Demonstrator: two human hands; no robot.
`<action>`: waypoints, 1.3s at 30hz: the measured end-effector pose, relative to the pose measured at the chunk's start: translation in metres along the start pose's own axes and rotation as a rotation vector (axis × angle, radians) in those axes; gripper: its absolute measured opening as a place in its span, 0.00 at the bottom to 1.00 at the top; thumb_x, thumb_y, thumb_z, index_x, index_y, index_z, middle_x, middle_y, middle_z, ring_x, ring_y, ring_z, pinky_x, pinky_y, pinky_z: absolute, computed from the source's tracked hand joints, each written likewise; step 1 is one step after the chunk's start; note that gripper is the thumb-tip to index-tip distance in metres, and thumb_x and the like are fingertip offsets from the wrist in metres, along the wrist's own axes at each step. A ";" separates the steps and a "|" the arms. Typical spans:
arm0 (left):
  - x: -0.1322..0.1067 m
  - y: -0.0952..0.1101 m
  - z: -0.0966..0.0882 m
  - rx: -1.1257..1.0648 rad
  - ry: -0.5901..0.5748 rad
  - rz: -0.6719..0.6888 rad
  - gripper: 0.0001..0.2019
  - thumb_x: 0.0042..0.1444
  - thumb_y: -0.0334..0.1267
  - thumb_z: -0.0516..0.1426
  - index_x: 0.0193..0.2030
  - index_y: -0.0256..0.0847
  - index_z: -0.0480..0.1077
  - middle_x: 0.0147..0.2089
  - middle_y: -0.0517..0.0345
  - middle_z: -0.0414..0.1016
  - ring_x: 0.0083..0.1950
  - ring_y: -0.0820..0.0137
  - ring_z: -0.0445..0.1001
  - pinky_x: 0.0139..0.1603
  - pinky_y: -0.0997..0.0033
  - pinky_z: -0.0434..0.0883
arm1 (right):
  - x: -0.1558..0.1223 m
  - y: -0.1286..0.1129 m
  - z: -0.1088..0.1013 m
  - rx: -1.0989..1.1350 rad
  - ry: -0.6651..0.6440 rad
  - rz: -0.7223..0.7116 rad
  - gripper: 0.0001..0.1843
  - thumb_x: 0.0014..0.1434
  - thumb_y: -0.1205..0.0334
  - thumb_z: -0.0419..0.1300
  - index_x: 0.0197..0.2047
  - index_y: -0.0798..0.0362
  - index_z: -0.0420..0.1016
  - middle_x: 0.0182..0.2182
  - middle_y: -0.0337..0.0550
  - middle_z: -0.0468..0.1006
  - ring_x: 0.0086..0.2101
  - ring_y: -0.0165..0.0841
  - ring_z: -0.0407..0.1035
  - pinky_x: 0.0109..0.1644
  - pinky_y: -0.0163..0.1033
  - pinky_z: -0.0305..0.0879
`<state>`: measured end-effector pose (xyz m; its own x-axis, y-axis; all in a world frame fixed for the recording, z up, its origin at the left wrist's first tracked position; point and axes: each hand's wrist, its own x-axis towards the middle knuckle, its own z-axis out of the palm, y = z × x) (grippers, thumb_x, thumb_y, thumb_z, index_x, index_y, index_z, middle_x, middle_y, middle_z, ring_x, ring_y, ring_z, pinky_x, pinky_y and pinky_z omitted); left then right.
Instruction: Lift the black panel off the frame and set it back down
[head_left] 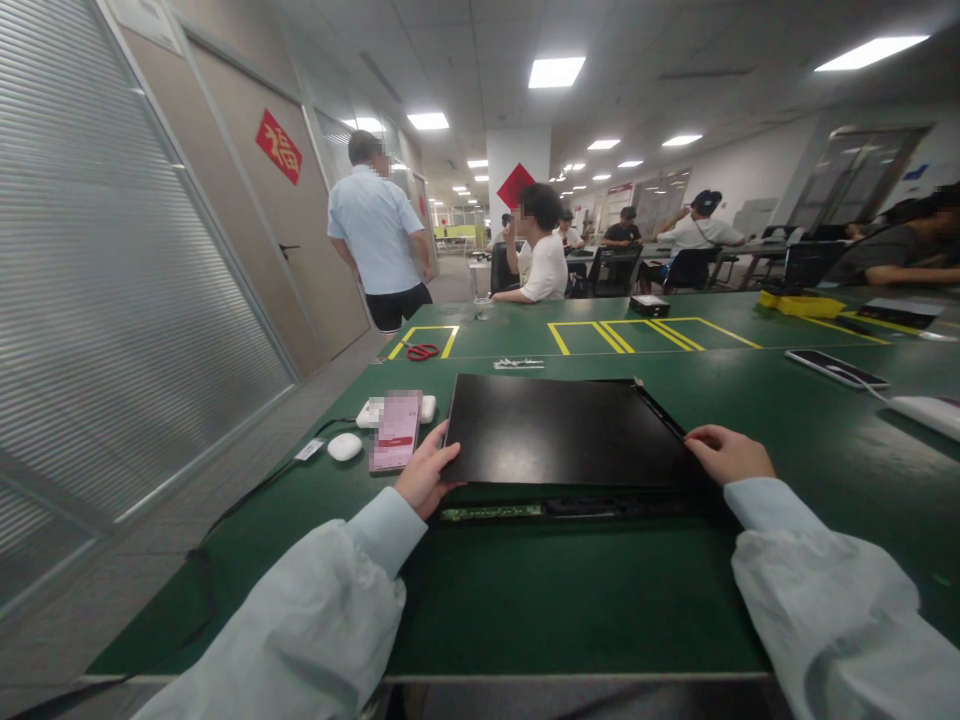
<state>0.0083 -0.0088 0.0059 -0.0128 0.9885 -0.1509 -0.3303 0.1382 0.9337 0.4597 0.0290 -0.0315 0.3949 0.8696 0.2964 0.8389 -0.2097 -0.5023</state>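
A thin black flat panel [562, 430] lies tilted over a dark housing [622, 508] on the green table. Along the housing's near side a strip of green circuit board [491, 512] shows. My left hand [429, 470] grips the panel's left edge, thumb on top and fingers underneath. At the right edge my right hand [729, 455] is closed, its fingertips pinching the rim; whether they also touch the housing I cannot tell. A narrow dark edge strip [661, 408] runs along the panel's right side. Most of the housing is hidden beneath the panel.
Left of the panel are a pink-screened phone [396, 432], a white rounded case [345, 447] and a black cable [255, 490]. Beyond it lie red scissors [422, 352] and small white pieces [517, 364]. Another phone [836, 368] and a yellow tray [801, 304] are right. Several people are farther back.
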 end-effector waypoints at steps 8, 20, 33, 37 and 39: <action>0.003 -0.003 -0.001 -0.030 -0.012 -0.004 0.28 0.59 0.31 0.58 0.67 0.46 0.63 0.47 0.50 0.78 0.30 0.71 0.76 0.21 0.74 0.75 | 0.002 0.004 0.004 -0.016 0.004 -0.014 0.12 0.47 0.54 0.58 0.30 0.47 0.82 0.27 0.42 0.80 0.30 0.38 0.72 0.35 0.41 0.65; 0.004 -0.003 -0.001 -0.019 -0.004 0.023 0.29 0.55 0.31 0.62 0.65 0.42 0.63 0.48 0.49 0.80 0.38 0.65 0.80 0.31 0.68 0.79 | 0.002 0.005 0.003 -0.013 0.002 -0.026 0.12 0.47 0.53 0.58 0.30 0.47 0.82 0.27 0.41 0.81 0.30 0.38 0.73 0.34 0.40 0.66; 0.040 -0.022 -0.047 0.837 0.074 0.298 0.27 0.45 0.42 0.65 0.54 0.37 0.74 0.71 0.39 0.58 0.73 0.50 0.54 0.72 0.51 0.53 | 0.001 0.004 0.004 -0.035 0.016 -0.032 0.11 0.47 0.54 0.59 0.29 0.46 0.82 0.26 0.41 0.80 0.30 0.39 0.73 0.35 0.41 0.66; 0.042 -0.025 -0.053 0.968 0.059 0.302 0.28 0.45 0.46 0.64 0.54 0.36 0.74 0.71 0.37 0.58 0.73 0.47 0.56 0.72 0.49 0.53 | 0.000 0.001 0.003 -0.022 -0.004 -0.015 0.11 0.47 0.55 0.59 0.29 0.47 0.82 0.27 0.41 0.80 0.31 0.38 0.73 0.36 0.41 0.66; 0.042 -0.025 -0.053 0.987 0.057 0.309 0.28 0.45 0.47 0.64 0.53 0.35 0.75 0.70 0.36 0.58 0.72 0.46 0.56 0.72 0.49 0.52 | 0.000 0.001 0.004 -0.013 0.003 -0.018 0.11 0.47 0.55 0.59 0.29 0.46 0.82 0.27 0.41 0.80 0.31 0.38 0.73 0.36 0.41 0.66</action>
<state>-0.0339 0.0260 -0.0408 -0.0188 0.9885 0.1498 0.6155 -0.1066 0.7809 0.4595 0.0303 -0.0352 0.3810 0.8719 0.3076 0.8507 -0.2002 -0.4861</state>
